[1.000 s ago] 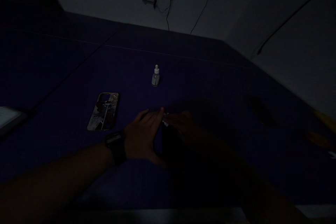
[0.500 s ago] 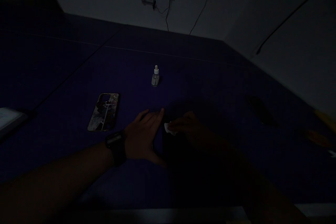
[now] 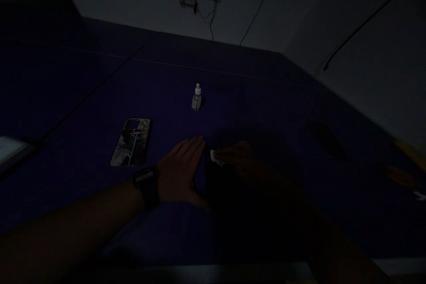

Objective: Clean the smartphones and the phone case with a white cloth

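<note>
Dimness is covering the dark blue tabletop (image 3: pixel 239 93), and on its near part I am working with both hands. I am judging the work to be under way rather than finished, because the white piece (image 3: pixel 213 156) is sitting in my grasp. What is already done, and how much is remaining, I am not managing to tell: deep shadow is hiding whatever is lying beneath my right hand (image 3: pixel 244 159).

The white piece is looking small, pale and soft, perhaps a folded tissue or cloth, with an uneven lower edge; its left end is poking out past my right fingertips, and the rest is disappearing under them. It is lying just to the right of my left index finger, apart from it, and nearer to me than the dropper bottle (image 3: pixel 196 100), which is standing upright. The fingers of my right hand are bunching close together, bending over the white piece and holding it. My left hand (image 3: pixel 176 173) is resting palm down, fingers reaching forward side by side, thumb spreading well away; whether that palm is covering anything, I am not seeing. Near my watch (image 3: pixel 146 182), the patterned phone case (image 3: pixel 133 146) is lying flat, with no finger touching it.
</note>
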`<state>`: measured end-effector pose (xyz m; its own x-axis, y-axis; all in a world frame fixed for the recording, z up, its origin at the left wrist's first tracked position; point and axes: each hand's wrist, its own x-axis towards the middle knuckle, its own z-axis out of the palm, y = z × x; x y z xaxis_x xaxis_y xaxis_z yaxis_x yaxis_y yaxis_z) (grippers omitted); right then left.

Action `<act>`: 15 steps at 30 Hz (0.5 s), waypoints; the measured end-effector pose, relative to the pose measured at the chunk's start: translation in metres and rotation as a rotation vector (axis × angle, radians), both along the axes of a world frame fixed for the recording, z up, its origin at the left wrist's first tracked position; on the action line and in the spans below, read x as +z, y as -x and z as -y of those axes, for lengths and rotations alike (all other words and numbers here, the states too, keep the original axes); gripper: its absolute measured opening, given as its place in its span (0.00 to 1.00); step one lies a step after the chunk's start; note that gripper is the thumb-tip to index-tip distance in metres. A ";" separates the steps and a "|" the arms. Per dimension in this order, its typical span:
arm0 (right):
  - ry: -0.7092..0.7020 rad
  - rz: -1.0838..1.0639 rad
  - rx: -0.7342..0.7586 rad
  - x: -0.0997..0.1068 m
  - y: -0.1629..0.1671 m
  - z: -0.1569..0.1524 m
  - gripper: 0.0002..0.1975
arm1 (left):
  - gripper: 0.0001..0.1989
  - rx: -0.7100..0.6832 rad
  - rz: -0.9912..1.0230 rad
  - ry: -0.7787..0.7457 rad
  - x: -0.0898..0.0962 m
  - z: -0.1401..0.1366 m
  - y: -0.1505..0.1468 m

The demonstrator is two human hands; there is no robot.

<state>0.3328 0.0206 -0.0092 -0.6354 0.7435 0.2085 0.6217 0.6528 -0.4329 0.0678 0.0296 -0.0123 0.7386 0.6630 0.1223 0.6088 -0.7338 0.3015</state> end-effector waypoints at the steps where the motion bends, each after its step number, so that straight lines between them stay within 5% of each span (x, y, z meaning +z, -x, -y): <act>1: -0.006 0.020 0.000 0.000 0.003 0.000 0.26 | 0.68 -0.003 -0.003 -0.003 -0.001 0.000 0.000; 11: 0.024 0.060 0.027 0.012 0.015 0.009 0.26 | 0.66 0.014 0.001 -0.017 -0.002 0.001 -0.001; 15: -0.040 0.084 -0.088 0.011 0.012 0.006 0.27 | 0.66 0.018 0.016 -0.025 -0.002 0.001 -0.002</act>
<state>0.3210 0.0148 0.0020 -0.5843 0.7895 0.1877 0.7107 0.6095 -0.3513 0.0699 0.0287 -0.0139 0.7242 0.6728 0.1512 0.6172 -0.7302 0.2931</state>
